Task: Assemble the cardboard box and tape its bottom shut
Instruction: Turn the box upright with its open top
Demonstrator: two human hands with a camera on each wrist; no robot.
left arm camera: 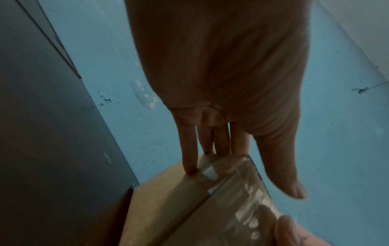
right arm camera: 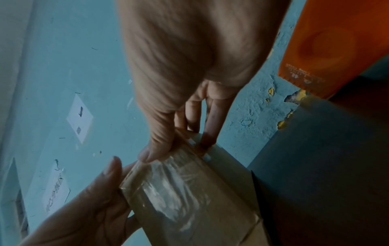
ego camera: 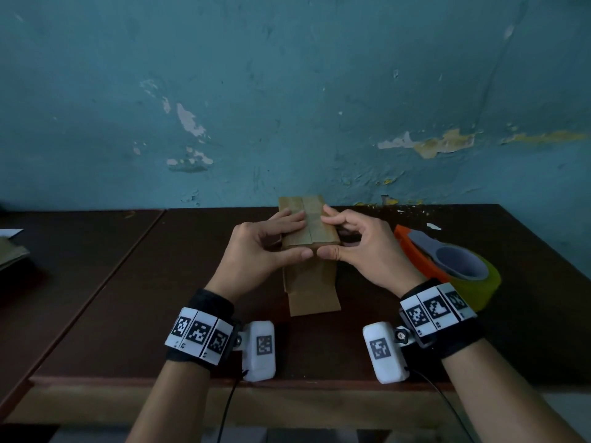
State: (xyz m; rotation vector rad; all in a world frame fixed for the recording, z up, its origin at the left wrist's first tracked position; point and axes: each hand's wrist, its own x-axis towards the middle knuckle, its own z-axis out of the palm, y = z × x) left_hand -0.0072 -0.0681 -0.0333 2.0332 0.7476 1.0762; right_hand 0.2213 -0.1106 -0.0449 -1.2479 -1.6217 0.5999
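A small cardboard box [ego camera: 311, 284] stands on the dark table [ego camera: 160, 282] with its closed flaps facing up. A strip of clear tape [ego camera: 311, 227] runs along the seam and folds over the near edge. My left hand [ego camera: 302, 235] lays straight fingers [left arm camera: 189, 166] on the top's left half, its thumb on the front face. My right hand [ego camera: 326, 233] pinches the box's near right corner: thumb on the front face, index tip on top. In the right wrist view its thumb [right arm camera: 147, 154] presses the end of the shiny tape [right arm camera: 172, 188].
An orange tape dispenser [ego camera: 447, 260] with a yellow-green roll lies just right of my right wrist. Flat cardboard [ego camera: 9, 254] and a white sheet sit at the far left. The peeling blue wall [ego camera: 287, 107] rises right behind the box.
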